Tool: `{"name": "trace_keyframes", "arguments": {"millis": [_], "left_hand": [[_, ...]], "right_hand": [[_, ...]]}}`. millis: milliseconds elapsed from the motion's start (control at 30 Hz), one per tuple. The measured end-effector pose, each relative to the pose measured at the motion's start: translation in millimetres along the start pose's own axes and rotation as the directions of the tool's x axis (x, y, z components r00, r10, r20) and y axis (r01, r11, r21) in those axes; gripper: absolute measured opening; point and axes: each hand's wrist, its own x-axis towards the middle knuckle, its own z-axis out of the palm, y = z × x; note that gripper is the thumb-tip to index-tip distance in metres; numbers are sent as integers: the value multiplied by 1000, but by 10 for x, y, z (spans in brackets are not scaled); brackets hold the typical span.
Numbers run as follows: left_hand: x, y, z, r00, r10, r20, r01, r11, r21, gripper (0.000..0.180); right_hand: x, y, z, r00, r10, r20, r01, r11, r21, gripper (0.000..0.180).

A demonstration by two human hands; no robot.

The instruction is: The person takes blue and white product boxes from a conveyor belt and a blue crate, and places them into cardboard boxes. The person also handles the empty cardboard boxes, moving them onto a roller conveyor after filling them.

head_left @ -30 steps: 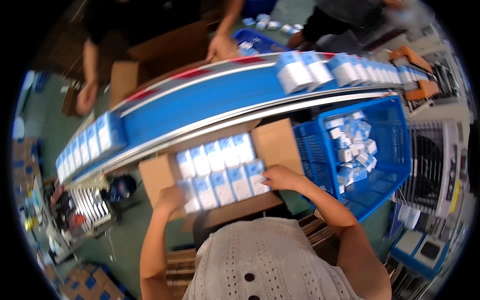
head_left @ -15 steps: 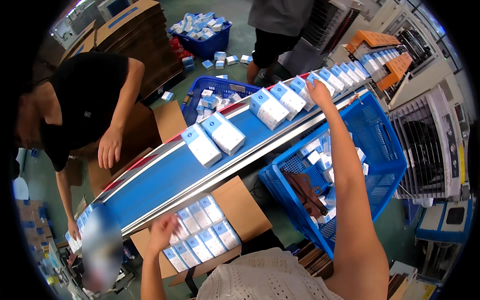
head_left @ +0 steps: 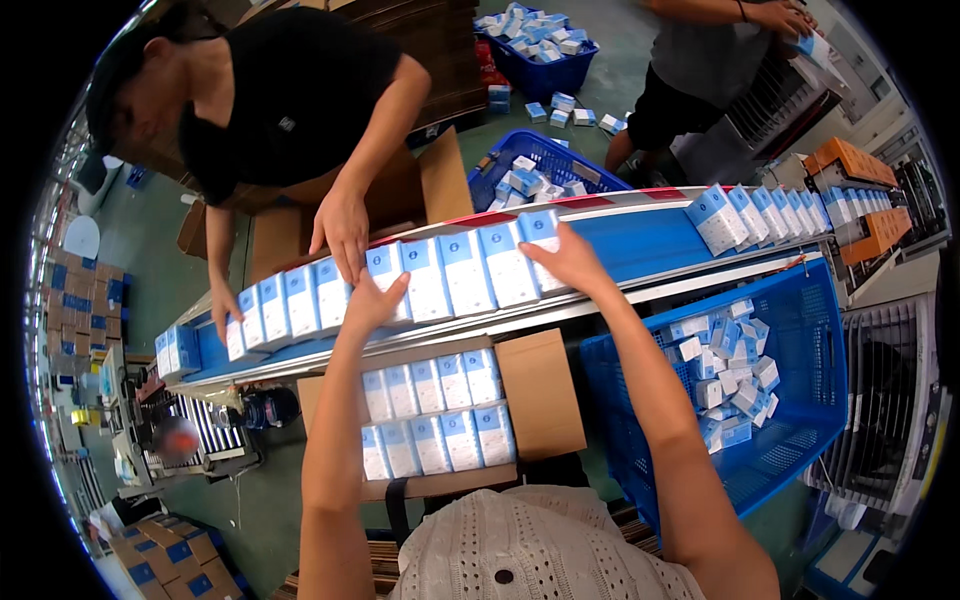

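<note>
A row of several white-and-blue small boxes [head_left: 465, 270] lies on the blue conveyor belt [head_left: 640, 245]. My left hand [head_left: 372, 300] presses the row's left end and my right hand [head_left: 568, 262] presses its right end, squeezing the boxes between them. Below the belt an open cardboard carton [head_left: 540, 390] holds two rows of the same boxes [head_left: 432, 415].
Across the belt a person in black has a hand [head_left: 342, 228] on more boxes [head_left: 285, 300]. A blue crate [head_left: 780, 440] of loose boxes stands at my right. More boxes [head_left: 765, 212] ride the belt at right. Another person stands at the far right near a second blue crate [head_left: 540, 50].
Both my hands left the carton and reached up to the belt; they now clamp a row of boxes there. The view tilted up, showing the person opposite.
</note>
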Motion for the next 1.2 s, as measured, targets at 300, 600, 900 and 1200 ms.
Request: {"name": "trace_keyframes", "arguments": {"millis": [300, 600, 900, 1200], "left_hand": [[-1663, 174, -811, 935, 109, -338, -200, 948, -249, 75], [-1740, -1332, -145, 929, -211, 305, 134, 957, 256, 50], [-1999, -944, 83, 894, 444, 67, -403, 728, 554, 37], [-2636, -650, -691, 795, 311, 521, -119, 922, -369, 34]], "right_hand": [[-1498, -336, 343, 782, -461, -419, 554, 822, 129, 62], [-1733, 165, 1820, 980, 39, 193, 53, 893, -448, 29], [-1620, 297, 1805, 726, -519, 450, 682, 459, -570, 32], [-1742, 967, 592, 977, 38, -210, -144, 843, -518, 47]]}}
